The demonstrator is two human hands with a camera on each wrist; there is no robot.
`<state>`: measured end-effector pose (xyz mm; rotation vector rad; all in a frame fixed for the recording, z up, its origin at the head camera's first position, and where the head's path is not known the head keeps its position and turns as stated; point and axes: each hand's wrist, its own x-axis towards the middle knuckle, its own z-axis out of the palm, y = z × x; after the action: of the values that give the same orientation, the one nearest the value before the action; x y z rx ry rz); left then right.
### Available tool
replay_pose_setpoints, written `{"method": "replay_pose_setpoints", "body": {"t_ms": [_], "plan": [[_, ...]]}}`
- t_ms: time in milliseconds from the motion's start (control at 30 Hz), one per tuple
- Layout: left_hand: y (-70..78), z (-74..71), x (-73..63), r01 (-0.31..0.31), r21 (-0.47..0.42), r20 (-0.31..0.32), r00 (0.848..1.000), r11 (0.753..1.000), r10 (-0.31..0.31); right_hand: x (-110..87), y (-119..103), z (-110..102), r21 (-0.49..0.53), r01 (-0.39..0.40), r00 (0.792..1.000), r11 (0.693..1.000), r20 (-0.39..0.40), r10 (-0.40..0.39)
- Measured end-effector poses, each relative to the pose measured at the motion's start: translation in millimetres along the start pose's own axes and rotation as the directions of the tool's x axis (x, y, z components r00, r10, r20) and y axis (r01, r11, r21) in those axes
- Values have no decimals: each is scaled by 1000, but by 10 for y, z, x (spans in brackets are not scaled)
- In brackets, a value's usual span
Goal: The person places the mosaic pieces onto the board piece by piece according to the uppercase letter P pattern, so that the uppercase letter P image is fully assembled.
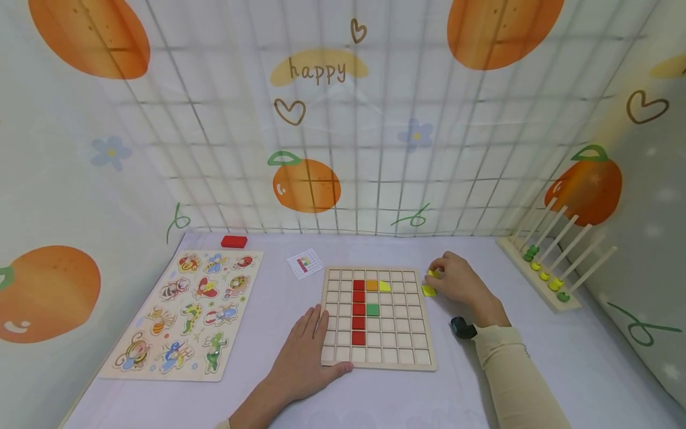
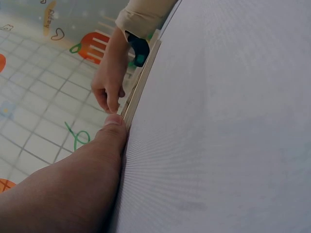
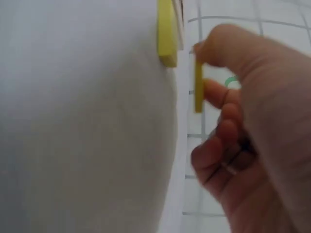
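Note:
A square wooden grid board (image 1: 377, 361) lies on the table. Down one column run several red tiles (image 1: 358, 309); beside them sit an orange tile (image 1: 372, 285), a yellow tile (image 1: 384, 286) and a green tile (image 1: 372, 310). My left hand (image 1: 301, 362) rests flat along the board's left side, its thumb at the near edge. Right of the board, my right hand (image 1: 460, 285) pinches a thin yellow square tile (image 3: 198, 90) between thumb and finger, off the table. Another yellow tile (image 1: 429, 290) lies just below that hand, by the board's right edge.
A small printed pattern card (image 1: 305, 264) lies behind the board. On the left are an insect peg puzzle (image 1: 179, 316) and a red block (image 1: 234, 242). At the right stands a wooden bead rack (image 1: 554, 298) with upright pegs. Patterned cloth surrounds the table.

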<state>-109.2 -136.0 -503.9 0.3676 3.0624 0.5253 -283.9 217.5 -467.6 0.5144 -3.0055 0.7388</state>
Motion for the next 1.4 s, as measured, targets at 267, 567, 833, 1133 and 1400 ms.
{"method": "replay_pose_setpoints", "body": {"t_ms": [267,567,833,1133,1400], "plan": [[1,-14,0,-5,5,1,1000,1000,5,-20,-176,-59,18,59,998,998,30,-60],[-11,-5,6,-5,5,-2,1000,1000,5,-62,-392,-54,28,183,981,983,60,-184],[-26,6,9,-7,3,-7,1000,1000,7,-163,-594,-14,16,219,972,976,86,-220],[-8,6,-10,-8,-10,-1,1000,1000,8,-235,-765,46,30,269,953,963,133,-271],[-3,-10,-11,-8,1,0,1000,1000,8,-251,-864,97,29,275,951,961,134,-277]]}}
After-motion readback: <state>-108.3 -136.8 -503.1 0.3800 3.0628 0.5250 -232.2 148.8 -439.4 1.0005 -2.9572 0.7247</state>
